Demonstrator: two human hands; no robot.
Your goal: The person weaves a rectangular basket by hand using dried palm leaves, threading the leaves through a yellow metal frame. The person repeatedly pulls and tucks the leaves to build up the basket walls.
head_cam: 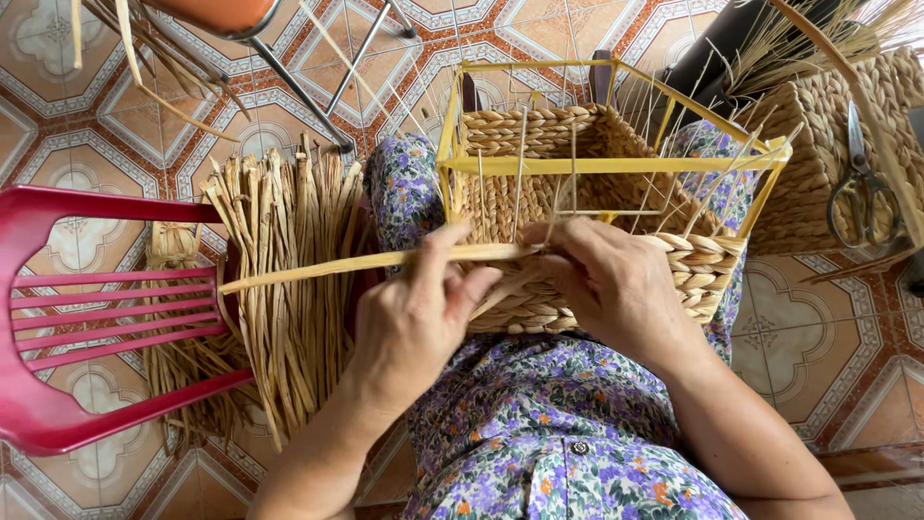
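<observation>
I see my left hand [414, 318] pinching a long flat straw strand [327, 269], fingers closed on it just in front of the half-woven basket [539, 202] on my lap. My right hand [616, 284] rests curled against the basket's near wall, fingertips closed on the strand's end at the weave. A yellow wire frame [616, 164] cages the basket. Left of the basket lie a straw bundle [289, 289] and red plastic chair [87, 318]; right of it, scissors [861, 188] on a finished basket [818, 144]

Both forearms are extended forward from below. The left hand [414, 313] is closed in a pinching grip; the right hand [616, 284] is curled, fingers pressed down.
</observation>
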